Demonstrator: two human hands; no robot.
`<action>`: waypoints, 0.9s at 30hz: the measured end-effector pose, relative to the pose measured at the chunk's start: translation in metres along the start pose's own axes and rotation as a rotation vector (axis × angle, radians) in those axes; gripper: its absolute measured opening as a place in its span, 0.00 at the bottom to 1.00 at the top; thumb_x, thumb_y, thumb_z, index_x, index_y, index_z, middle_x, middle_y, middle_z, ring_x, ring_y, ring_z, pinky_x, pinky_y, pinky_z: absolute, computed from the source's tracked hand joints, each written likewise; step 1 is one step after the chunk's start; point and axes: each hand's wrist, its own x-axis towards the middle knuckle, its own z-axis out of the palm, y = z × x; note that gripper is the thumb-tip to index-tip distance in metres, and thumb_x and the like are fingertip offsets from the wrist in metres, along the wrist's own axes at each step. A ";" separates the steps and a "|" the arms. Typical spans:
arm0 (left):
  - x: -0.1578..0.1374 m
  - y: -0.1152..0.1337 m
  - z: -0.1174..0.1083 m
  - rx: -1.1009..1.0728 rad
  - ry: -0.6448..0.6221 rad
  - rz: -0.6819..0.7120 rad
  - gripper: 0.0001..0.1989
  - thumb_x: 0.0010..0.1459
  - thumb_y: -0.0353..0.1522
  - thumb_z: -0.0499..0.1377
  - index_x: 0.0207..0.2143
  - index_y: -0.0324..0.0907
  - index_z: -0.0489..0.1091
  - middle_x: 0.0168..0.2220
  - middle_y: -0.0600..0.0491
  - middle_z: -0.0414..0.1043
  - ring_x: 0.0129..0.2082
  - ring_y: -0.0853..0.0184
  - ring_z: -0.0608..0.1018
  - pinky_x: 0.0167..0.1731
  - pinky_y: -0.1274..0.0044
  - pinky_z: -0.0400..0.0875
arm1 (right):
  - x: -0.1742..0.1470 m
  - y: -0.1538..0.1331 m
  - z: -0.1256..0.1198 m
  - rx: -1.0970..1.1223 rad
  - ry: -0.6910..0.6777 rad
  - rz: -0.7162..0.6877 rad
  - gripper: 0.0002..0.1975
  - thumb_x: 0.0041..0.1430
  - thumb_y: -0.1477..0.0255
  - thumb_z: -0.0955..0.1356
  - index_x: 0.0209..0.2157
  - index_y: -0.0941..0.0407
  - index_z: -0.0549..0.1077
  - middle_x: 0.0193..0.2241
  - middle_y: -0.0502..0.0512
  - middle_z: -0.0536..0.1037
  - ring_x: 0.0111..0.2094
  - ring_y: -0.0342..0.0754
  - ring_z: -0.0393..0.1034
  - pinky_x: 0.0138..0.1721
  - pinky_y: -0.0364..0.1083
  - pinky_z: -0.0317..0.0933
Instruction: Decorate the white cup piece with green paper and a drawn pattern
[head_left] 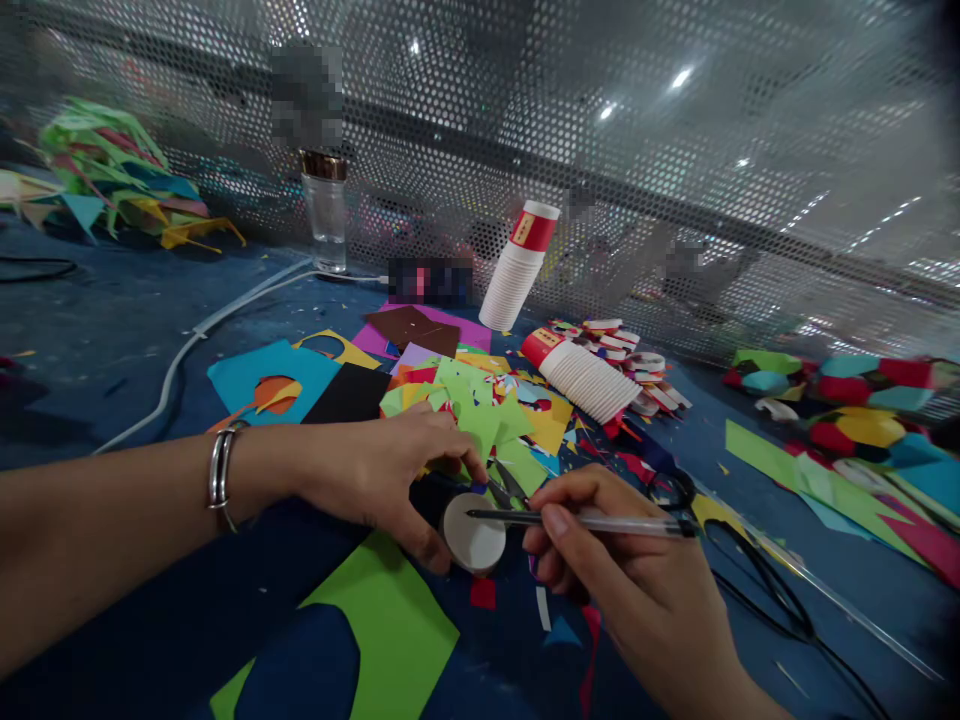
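My right hand (615,570) grips a clear-barrelled pen (622,523) between thumb and fingers. The pen's dark tip lies over a round white disc (476,550), which looks like a cup bottom. My left hand (382,460) arches beside that disc, thumb and fingers apart; whether the thumb touches its edge I cannot tell. Scissor blades (510,485) show between the two hands, and black loops like scissor handles (739,560) lie to the right. Green paper (401,620) with a rounded cut-out is below my left hand. Green paper scraps (472,400) are heaped just beyond the hands.
One stack of paper cups (514,275) stands tilted; another cup stack (589,375) lies on its side near cut cup rings (656,375). A clear bottle (326,220) and white cable (169,375) are at the back left. Perforated metal mesh (450,150) rises behind the blue surface.
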 end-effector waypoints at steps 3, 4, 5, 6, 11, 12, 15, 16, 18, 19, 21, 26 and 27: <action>0.003 0.003 0.004 0.034 0.000 -0.025 0.33 0.43 0.42 0.73 0.52 0.50 0.71 0.46 0.52 0.69 0.47 0.58 0.69 0.45 0.70 0.64 | 0.001 0.000 0.001 -0.071 -0.007 -0.003 0.11 0.67 0.64 0.65 0.34 0.54 0.75 0.24 0.51 0.78 0.22 0.44 0.73 0.22 0.42 0.66; 0.004 0.004 0.004 0.049 -0.002 -0.037 0.32 0.43 0.42 0.73 0.52 0.50 0.71 0.45 0.52 0.69 0.47 0.58 0.69 0.45 0.70 0.64 | 0.001 0.000 0.002 -0.084 -0.004 0.002 0.11 0.67 0.64 0.65 0.34 0.53 0.75 0.23 0.51 0.78 0.22 0.44 0.72 0.21 0.42 0.66; 0.004 0.004 0.004 0.064 -0.006 -0.050 0.32 0.43 0.41 0.73 0.51 0.50 0.71 0.45 0.52 0.69 0.46 0.57 0.69 0.45 0.70 0.63 | 0.001 0.001 0.002 -0.093 0.001 0.006 0.11 0.67 0.63 0.65 0.33 0.53 0.75 0.23 0.51 0.77 0.22 0.44 0.72 0.21 0.42 0.66; 0.005 0.005 0.004 0.077 -0.008 -0.060 0.31 0.43 0.41 0.73 0.51 0.50 0.72 0.44 0.52 0.69 0.46 0.57 0.69 0.44 0.70 0.63 | 0.002 0.001 0.002 -0.097 0.005 0.008 0.11 0.67 0.63 0.65 0.33 0.53 0.75 0.23 0.50 0.77 0.22 0.44 0.72 0.22 0.42 0.65; 0.007 0.004 0.005 0.077 -0.006 -0.039 0.27 0.44 0.42 0.73 0.47 0.51 0.75 0.42 0.53 0.69 0.45 0.58 0.69 0.41 0.72 0.64 | 0.005 0.003 0.004 -0.089 -0.029 0.000 0.09 0.67 0.64 0.66 0.35 0.51 0.75 0.22 0.47 0.77 0.21 0.41 0.71 0.22 0.41 0.64; 0.007 0.004 0.005 0.071 -0.005 -0.032 0.26 0.44 0.42 0.73 0.47 0.51 0.75 0.41 0.53 0.69 0.44 0.58 0.69 0.41 0.72 0.64 | 0.005 0.003 0.004 -0.084 -0.029 0.008 0.09 0.67 0.64 0.66 0.35 0.51 0.75 0.21 0.46 0.77 0.21 0.41 0.71 0.22 0.41 0.64; 0.008 0.003 0.006 0.067 -0.009 -0.024 0.27 0.44 0.41 0.73 0.48 0.51 0.75 0.41 0.52 0.68 0.45 0.58 0.69 0.40 0.72 0.63 | 0.005 0.003 0.003 -0.076 -0.053 0.007 0.10 0.68 0.64 0.65 0.34 0.52 0.75 0.22 0.47 0.76 0.21 0.41 0.71 0.23 0.41 0.64; 0.009 0.003 0.006 0.068 -0.009 -0.024 0.27 0.43 0.41 0.73 0.47 0.51 0.75 0.41 0.52 0.68 0.44 0.58 0.69 0.40 0.72 0.63 | 0.005 0.004 0.002 -0.077 -0.071 -0.002 0.10 0.68 0.64 0.65 0.35 0.52 0.75 0.22 0.47 0.76 0.21 0.41 0.71 0.23 0.41 0.64; 0.009 0.003 0.006 0.066 -0.012 -0.021 0.26 0.44 0.41 0.73 0.47 0.51 0.75 0.41 0.53 0.67 0.44 0.59 0.68 0.40 0.72 0.63 | 0.004 0.004 0.001 -0.076 -0.101 -0.013 0.10 0.69 0.65 0.64 0.35 0.52 0.75 0.21 0.47 0.76 0.21 0.41 0.70 0.23 0.41 0.63; 0.009 0.003 0.005 0.066 -0.010 -0.017 0.25 0.44 0.41 0.73 0.46 0.51 0.76 0.41 0.53 0.67 0.44 0.59 0.68 0.41 0.72 0.62 | 0.004 0.003 0.000 -0.070 -0.111 -0.012 0.11 0.69 0.65 0.64 0.35 0.52 0.75 0.21 0.47 0.76 0.21 0.41 0.70 0.23 0.41 0.63; 0.009 0.003 0.005 0.069 -0.007 -0.011 0.24 0.44 0.41 0.73 0.46 0.52 0.76 0.41 0.53 0.67 0.44 0.59 0.68 0.42 0.72 0.62 | 0.002 0.003 0.000 -0.053 -0.131 -0.009 0.11 0.70 0.65 0.64 0.35 0.52 0.75 0.21 0.47 0.75 0.21 0.41 0.69 0.23 0.41 0.62; 0.009 0.005 0.001 0.076 -0.052 -0.009 0.26 0.43 0.45 0.73 0.47 0.54 0.76 0.43 0.53 0.66 0.46 0.58 0.67 0.42 0.72 0.60 | -0.001 0.001 -0.001 -0.045 -0.185 -0.037 0.11 0.70 0.67 0.63 0.36 0.52 0.74 0.24 0.47 0.76 0.21 0.40 0.69 0.23 0.40 0.60; 0.009 0.005 0.000 0.077 -0.055 -0.012 0.26 0.44 0.45 0.73 0.47 0.54 0.76 0.43 0.53 0.66 0.46 0.58 0.67 0.42 0.72 0.60 | -0.001 0.001 0.000 -0.056 -0.187 -0.046 0.11 0.71 0.67 0.63 0.35 0.52 0.73 0.23 0.46 0.76 0.21 0.40 0.68 0.23 0.40 0.60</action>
